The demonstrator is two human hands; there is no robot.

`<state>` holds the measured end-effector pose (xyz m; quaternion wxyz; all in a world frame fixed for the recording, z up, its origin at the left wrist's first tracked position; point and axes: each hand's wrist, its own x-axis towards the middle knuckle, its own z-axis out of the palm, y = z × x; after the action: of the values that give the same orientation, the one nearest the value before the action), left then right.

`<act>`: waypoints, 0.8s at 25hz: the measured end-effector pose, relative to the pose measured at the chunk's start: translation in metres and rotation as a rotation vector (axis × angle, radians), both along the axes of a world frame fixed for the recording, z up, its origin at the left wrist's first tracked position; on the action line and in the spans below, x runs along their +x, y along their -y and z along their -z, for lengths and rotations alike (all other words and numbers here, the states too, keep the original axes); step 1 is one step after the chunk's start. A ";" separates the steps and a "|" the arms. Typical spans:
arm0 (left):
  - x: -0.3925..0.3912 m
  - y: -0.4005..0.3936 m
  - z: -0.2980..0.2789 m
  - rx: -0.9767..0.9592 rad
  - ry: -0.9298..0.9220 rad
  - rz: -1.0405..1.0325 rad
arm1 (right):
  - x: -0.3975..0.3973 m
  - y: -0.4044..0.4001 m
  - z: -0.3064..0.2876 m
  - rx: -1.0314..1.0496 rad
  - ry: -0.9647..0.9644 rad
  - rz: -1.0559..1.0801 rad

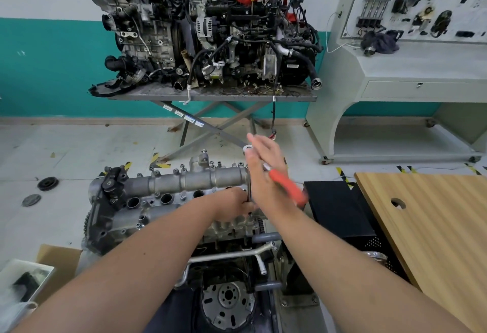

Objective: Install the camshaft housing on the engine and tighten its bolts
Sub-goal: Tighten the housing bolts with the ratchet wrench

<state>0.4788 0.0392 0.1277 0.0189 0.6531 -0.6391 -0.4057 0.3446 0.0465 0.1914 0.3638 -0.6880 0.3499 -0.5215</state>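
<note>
the camshaft housing [184, 187] already sits on top of the engine [163, 227], in the low middle of the view. its long axis runs from left to right across the picture, with a row of bolts [181, 167] standing along its far edge.

both hands meet at the right end of the housing. the right hand [266, 174] has its grip around a ratchet wrench [287, 185] with an orange handle; the fingers are partly stretched and blurred, but the tool is plainly held in the palm. the handle points down and to the right, away from the housing, and the shiny head [247, 148] is up at the far side of the hand.

the left hand [234, 207] lies lower, on the near right part of the housing, with its grip curled around a thin upright metal shaft [249, 190] that seems to be the extension of the tool. what is under its fingertips is hidden, so i cannot tell if the socket sits on a bolt.

i judge this is the tightening step at the right end. the other bolts lie to the left along the long axis, so the left hand is the nearer one for them.
</note>
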 end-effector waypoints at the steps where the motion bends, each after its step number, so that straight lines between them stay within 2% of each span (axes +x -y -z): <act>1: 0.000 -0.001 0.002 -0.003 -0.014 -0.005 | -0.001 0.006 0.004 -0.289 -0.102 0.042; 3: -0.001 -0.003 0.005 -0.075 -0.073 -0.061 | 0.000 0.017 -0.001 -0.659 -0.362 0.087; 5: -0.002 -0.006 0.008 -0.190 -0.098 -0.085 | 0.002 0.021 -0.012 -0.803 -0.703 0.108; 6: -0.004 -0.007 0.008 -0.166 -0.069 -0.058 | 0.002 0.018 -0.019 -0.834 -0.859 0.132; 8: -0.005 -0.006 0.007 -0.068 -0.010 -0.032 | 0.003 0.012 -0.034 -0.761 -1.077 0.134; 11: -0.002 -0.004 0.008 -0.049 -0.001 -0.034 | 0.012 0.015 -0.063 -0.630 -1.362 0.012; 13: 0.000 -0.002 0.011 -0.038 -0.002 -0.044 | 0.018 0.025 -0.078 -0.370 -1.397 -0.024; 14: 0.000 -0.003 0.011 -0.038 0.000 -0.041 | 0.020 0.029 -0.082 -0.148 -1.302 -0.055; 15: 0.000 -0.003 0.010 -0.042 0.004 -0.035 | 0.019 0.033 -0.084 0.123 -1.104 -0.103; 17: 0.000 -0.004 0.010 -0.045 0.004 -0.023 | 0.014 0.032 -0.076 0.675 -0.465 -0.217; 18: 0.000 -0.004 0.010 -0.040 0.002 -0.022 | 0.010 0.028 -0.069 0.865 -0.117 -0.256; 20: 0.002 -0.005 0.011 -0.038 -0.003 -0.025 | 0.004 0.022 -0.052 1.041 0.490 -0.263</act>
<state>0.4812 0.0441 0.1170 0.0371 0.6599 -0.6385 -0.3942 0.3483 0.0246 0.2437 0.7852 -0.3161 0.3776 -0.3754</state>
